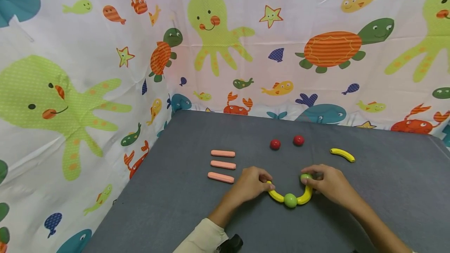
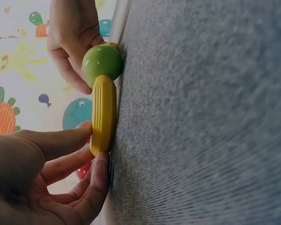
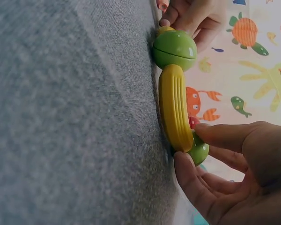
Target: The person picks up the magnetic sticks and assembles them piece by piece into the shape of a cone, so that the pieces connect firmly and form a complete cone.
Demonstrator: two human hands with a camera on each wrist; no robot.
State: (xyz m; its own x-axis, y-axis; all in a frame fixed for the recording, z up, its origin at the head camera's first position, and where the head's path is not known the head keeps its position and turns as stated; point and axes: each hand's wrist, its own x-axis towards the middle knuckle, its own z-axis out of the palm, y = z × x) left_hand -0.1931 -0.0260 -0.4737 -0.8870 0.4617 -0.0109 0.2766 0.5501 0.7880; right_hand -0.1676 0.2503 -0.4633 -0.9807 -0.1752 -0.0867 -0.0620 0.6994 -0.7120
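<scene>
On the grey table (image 1: 197, 214) two yellow curved pieces and a green ball (image 1: 290, 200) between them form a U. My left hand (image 1: 268, 185) pinches the far end of the left yellow piece (image 1: 275, 195). My right hand (image 1: 308, 179) pinches a second green ball (image 1: 305, 176) at the far end of the right yellow piece (image 1: 305, 197). In the left wrist view, fingertips (image 2: 99, 161) close on the ribbed yellow piece (image 2: 104, 115), which touches the green ball (image 2: 102, 62). In the right wrist view, thumb and finger hold the small green ball (image 3: 199, 151) against the yellow piece (image 3: 174, 110).
Three pink bars (image 1: 223, 164) lie in a stack to the left. Two red balls (image 1: 275, 144) (image 1: 298, 140) sit beyond the U. A loose yellow curved piece (image 1: 342, 154) lies at the right. A sea-animal print cloth (image 1: 211, 42) walls the back and left.
</scene>
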